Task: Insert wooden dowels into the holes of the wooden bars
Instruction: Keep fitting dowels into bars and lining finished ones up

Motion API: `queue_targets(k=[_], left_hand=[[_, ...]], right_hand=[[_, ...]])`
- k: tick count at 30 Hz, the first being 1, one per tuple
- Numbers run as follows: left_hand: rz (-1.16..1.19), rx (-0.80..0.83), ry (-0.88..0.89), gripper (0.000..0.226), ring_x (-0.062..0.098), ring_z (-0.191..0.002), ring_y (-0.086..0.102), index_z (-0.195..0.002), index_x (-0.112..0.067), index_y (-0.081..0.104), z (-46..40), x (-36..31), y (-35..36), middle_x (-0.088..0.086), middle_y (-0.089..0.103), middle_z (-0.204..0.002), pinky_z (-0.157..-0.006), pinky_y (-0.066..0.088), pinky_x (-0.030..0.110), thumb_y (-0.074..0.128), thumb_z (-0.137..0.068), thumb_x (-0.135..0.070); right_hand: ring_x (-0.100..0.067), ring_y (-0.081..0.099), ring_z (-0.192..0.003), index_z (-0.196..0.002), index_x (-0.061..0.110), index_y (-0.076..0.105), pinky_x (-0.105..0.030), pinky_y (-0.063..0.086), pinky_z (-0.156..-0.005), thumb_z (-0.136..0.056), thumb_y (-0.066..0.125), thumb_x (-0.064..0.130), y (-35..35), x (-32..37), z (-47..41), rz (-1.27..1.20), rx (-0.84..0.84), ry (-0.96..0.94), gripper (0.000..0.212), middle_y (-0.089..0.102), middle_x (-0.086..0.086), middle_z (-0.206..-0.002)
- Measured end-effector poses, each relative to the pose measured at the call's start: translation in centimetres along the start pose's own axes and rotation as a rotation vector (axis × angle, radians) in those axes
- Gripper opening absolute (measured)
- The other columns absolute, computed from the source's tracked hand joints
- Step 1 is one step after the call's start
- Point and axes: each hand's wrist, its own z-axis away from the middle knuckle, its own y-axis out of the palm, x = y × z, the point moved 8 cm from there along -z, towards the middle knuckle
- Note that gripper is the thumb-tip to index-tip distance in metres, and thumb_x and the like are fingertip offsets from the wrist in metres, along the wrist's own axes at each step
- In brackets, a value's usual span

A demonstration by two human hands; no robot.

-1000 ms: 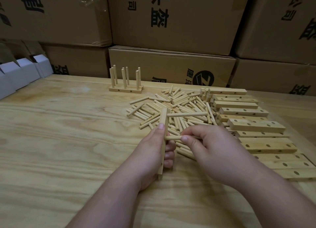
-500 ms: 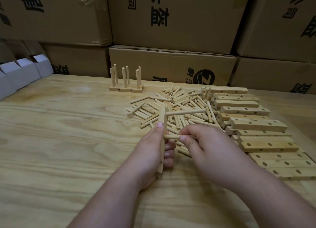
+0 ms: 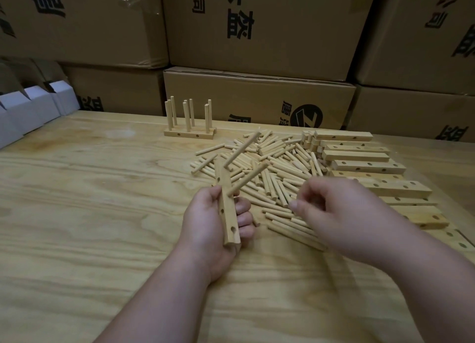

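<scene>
Right hand [image 3: 341,214] now off the second dowel [image 3: 246,179], fingers loosely curled, empty, above the pile [image 3: 277,173]. Left hand [image 3: 213,222] grips bar [image 3: 227,206], two dowels seated. Risk: shallow dowels slipping out if tilted.

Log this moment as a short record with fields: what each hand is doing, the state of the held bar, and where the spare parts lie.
left hand: grips the held bar, bar tilted away from the person
held bar: two inserted dowels stick out of it, other holes empty
right hand: fingers curled over the loose dowel pile, blurred; contents of its grip unclear
spare bars: stacked right of the pile
finished bar: stands at the far table edge, dowels upright
</scene>
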Motion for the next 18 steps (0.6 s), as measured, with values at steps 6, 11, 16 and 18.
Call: queue_targets(k=[6,11,16,18], left_hand=[[-0.053,0.042,0.006,0.028,0.013,-0.049,0.033,-0.095,-0.013,0.053,0.1,0.1,0.2,0.002,0.041,-0.064,-0.041,0.021,0.021,0.038,-0.102,-0.035],[-0.118,0.059,0.028,0.030,0.014,-0.049,0.037,-0.105,-0.014,0.057,0.3,0.2,0.4,0.003,0.046,-0.066,-0.038,0.027,0.022,0.043,-0.104,-0.040],[-0.179,0.038,0.096,0.042,0.014,-0.047,0.036,-0.115,-0.014,0.061,0.1,-0.1,0.5,0.003,0.042,-0.062,-0.038,0.028,0.021,0.039,-0.104,-0.049],[-0.218,0.032,0.122,0.043,0.014,-0.045,0.037,-0.114,-0.018,0.064,0.1,-0.1,0.5,0.003,0.041,-0.060,-0.037,0.030,0.021,0.038,-0.104,-0.051]], right_hand=[[-0.005,0.059,-0.077,-0.080,0.035,0.066,-0.034,0.058,-0.072,-0.083,0.068,0.054,3.1,-1.9,0.0,0.342,0.214,0.100,0.020,0.065,0.013,-0.080],[-0.005,0.061,-0.073,-0.080,0.034,0.066,-0.035,0.059,-0.069,-0.085,0.061,0.047,2.9,-1.5,0.1,0.316,0.209,0.056,0.015,0.066,0.013,-0.078],[0.000,0.062,-0.067,-0.084,0.036,0.063,-0.019,0.050,-0.050,-0.088,0.061,0.049,1.1,0.8,0.5,0.043,0.172,-0.056,0.014,0.061,0.036,-0.084],[-0.001,0.062,-0.067,-0.087,0.035,0.062,-0.023,0.052,-0.053,-0.089,0.061,0.048,0.8,1.6,0.8,-0.026,0.178,-0.116,0.013,0.063,0.034,-0.085]])
